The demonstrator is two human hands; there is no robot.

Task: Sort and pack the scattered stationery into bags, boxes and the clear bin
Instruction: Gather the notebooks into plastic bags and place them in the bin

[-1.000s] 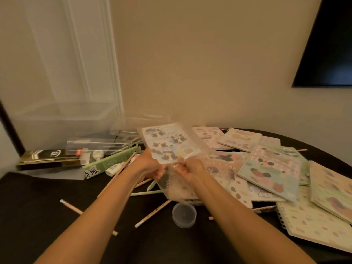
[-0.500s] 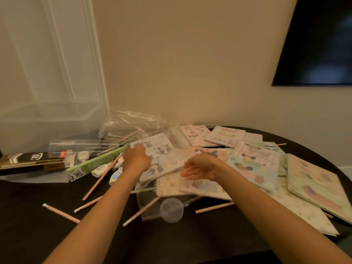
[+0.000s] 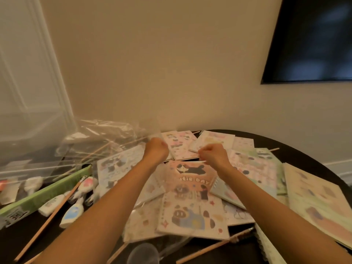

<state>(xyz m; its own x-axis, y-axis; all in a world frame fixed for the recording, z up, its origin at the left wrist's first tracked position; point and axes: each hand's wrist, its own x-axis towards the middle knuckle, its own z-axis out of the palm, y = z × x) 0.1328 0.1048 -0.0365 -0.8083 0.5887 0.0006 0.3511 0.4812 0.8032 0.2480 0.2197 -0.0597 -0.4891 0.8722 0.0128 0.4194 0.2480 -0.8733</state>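
My left hand [image 3: 156, 150] is curled at the far middle of the table and grips the edge of a clear plastic bag [image 3: 152, 130] that rises faintly above it. My right hand [image 3: 213, 155] is level with it to the right and pinches a thin pale edge between thumb and forefinger; it looks like the same bag, but the blur hides it. Below and between the hands lies a pink spiral notebook [image 3: 190, 180] with a black-and-white cat on its cover. A sticker sheet in film [image 3: 118, 168] lies flat left of my left forearm.
A clear bin [image 3: 28, 130] stands far left beside crumpled clear bags [image 3: 106, 138]. A green box [image 3: 43, 195], correction tapes [image 3: 83, 187] and pencils [image 3: 51, 216] lie at the left. More notebooks [image 3: 314, 202] cover the right. A small round clear tub [image 3: 142, 254] sits near me.
The bagged sticker sheet I held up a second ago now lies on the table at the left. Both hands moved forward and closed on a clear bag above the pink notebook.
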